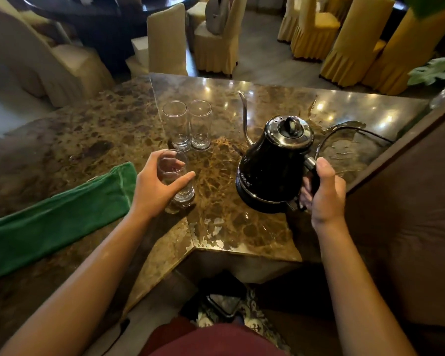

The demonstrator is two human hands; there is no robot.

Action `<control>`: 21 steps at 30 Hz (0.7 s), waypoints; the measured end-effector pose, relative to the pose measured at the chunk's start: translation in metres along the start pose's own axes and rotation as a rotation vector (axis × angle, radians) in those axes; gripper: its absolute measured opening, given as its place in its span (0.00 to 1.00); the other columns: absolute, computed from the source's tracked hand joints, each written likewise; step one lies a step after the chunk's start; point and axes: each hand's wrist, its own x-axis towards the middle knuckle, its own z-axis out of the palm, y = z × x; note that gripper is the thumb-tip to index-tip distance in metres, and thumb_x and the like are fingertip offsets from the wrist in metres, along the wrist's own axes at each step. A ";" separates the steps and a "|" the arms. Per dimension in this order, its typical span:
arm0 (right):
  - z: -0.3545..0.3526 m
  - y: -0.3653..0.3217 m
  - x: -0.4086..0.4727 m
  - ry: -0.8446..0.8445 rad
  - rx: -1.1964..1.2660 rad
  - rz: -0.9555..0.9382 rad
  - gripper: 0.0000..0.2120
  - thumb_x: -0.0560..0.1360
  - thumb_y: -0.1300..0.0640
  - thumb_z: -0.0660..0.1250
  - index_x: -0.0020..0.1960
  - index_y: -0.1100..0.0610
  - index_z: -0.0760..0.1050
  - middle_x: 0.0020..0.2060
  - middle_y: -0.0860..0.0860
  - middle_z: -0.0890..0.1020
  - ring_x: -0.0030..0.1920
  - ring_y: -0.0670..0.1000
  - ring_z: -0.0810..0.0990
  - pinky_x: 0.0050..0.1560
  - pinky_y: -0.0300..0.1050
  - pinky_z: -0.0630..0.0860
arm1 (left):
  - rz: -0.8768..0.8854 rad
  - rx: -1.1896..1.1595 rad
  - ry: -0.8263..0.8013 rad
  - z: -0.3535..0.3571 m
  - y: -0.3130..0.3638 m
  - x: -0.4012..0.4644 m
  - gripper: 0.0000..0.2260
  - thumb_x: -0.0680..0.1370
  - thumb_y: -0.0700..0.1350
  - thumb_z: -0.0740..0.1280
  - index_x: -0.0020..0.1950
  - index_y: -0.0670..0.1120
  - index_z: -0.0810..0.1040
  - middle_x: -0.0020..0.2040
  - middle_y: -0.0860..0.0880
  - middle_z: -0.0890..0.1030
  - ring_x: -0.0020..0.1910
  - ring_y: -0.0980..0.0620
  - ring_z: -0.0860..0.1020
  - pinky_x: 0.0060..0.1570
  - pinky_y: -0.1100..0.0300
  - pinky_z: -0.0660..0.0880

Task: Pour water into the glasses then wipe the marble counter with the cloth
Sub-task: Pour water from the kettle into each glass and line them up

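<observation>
My left hand is wrapped around a clear glass standing on the brown marble counter. Two more empty glasses stand side by side just behind it. My right hand grips the handle of a black gooseneck kettle, which sits upright on the counter, its thin spout pointing away toward the glasses. A folded green cloth lies on the counter to the left of my left hand.
A black cord runs from behind the kettle to the right. A brown padded wall borders the counter on the right. Covered chairs stand beyond the far edge. A plant shows at far right.
</observation>
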 end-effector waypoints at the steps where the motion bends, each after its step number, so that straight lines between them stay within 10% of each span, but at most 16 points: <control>1: -0.001 0.001 0.001 -0.005 -0.017 0.004 0.25 0.77 0.39 0.61 0.26 0.50 0.70 0.21 0.48 0.67 0.20 0.47 0.63 0.23 0.38 0.60 | 0.000 -0.003 0.005 0.002 0.001 -0.002 0.28 0.71 0.52 0.77 0.66 0.45 0.73 0.54 0.55 0.81 0.55 0.59 0.83 0.53 0.64 0.80; 21: 0.006 -0.016 -0.003 0.069 -0.127 -0.008 0.20 0.79 0.48 0.66 0.33 0.57 0.69 0.28 0.53 0.68 0.29 0.51 0.64 0.32 0.45 0.64 | -0.145 -0.056 -0.057 0.021 -0.012 -0.016 0.29 0.76 0.43 0.76 0.72 0.47 0.65 0.56 0.54 0.78 0.56 0.64 0.80 0.59 0.67 0.76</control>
